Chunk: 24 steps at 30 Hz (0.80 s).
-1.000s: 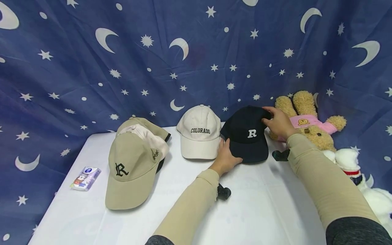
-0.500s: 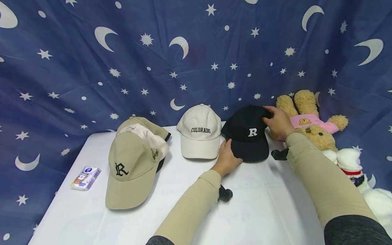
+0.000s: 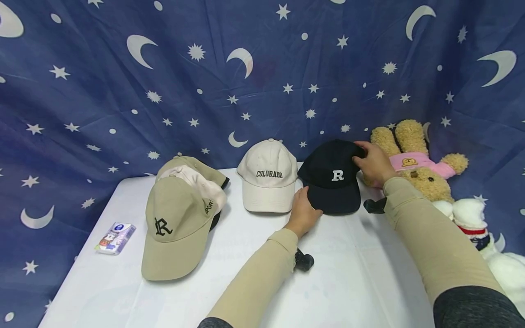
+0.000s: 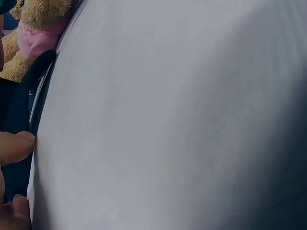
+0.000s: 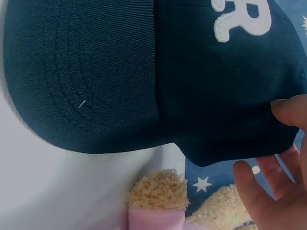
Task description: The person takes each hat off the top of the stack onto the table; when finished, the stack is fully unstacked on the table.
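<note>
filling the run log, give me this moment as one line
left hand: grips black cap by brim | right hand: pinches its crown | white cap: left of it | overlapping caps: farther left

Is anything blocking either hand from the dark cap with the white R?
Nothing visible: on the dark baseball cap, the right hand grips the crown and the left hand holds the brim. The cream COLORADO cap sits alongside, not between.

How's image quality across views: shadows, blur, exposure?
Head: even light, COLORADO legible on the cream cap, soft shadow on the tabletop beside the right sleeve; left wrist: mostly featureless white cloth, blurred dark area lower right, cause unclear; right wrist: dark cap shows crisp brim stitching, no obvious glare.
</note>
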Motion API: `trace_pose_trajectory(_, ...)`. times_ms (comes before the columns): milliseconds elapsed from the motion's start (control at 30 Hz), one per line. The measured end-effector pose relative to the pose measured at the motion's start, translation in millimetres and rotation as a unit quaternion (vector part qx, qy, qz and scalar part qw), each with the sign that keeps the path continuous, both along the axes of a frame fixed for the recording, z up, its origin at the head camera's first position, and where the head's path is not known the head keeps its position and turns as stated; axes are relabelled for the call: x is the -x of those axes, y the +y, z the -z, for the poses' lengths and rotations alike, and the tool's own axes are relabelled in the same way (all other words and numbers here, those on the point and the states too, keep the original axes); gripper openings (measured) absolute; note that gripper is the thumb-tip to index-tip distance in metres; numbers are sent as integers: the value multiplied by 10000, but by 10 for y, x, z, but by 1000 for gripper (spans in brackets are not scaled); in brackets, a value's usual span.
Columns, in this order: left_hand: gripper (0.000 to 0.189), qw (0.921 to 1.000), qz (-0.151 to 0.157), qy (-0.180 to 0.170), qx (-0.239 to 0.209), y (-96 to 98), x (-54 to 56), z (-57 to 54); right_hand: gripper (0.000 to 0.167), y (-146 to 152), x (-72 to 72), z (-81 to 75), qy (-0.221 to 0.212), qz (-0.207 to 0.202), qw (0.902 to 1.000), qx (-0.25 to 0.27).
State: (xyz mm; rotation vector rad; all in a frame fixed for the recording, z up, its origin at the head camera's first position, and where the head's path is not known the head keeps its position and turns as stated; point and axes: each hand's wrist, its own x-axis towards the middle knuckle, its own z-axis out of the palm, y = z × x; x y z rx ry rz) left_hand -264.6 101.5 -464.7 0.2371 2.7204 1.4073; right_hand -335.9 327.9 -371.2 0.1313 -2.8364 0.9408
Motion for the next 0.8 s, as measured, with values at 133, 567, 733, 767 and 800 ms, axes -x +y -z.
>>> trace_pose_trajectory(133, 71, 9999, -18, 47, 93, 9, -1, -7, 56, 19, -1, 9, -15, -25, 10000, -73)
trace_pose_trajectory(567, 62, 9992, -271, 201, -194, -32, 2, -49, 60, -25, -56, 3, -233, -31, 9997, 31)
trace_pose_trajectory(733, 65, 9985, -150, 96, -516, -68, -5, -113, 60, -45, -131, 2, -169, -144, 9998, 21)
trace_pose_trajectory(767, 66, 9981, -94, 73, -608, -75, -8, -127, 60, -48, -151, 3, -140, -160, 9998, -6)
trace_pose_trajectory(800, 67, 9975, -47, 36, -702, -80, -17, -145, 60, -53, -171, 3, -113, -174, 9998, -39)
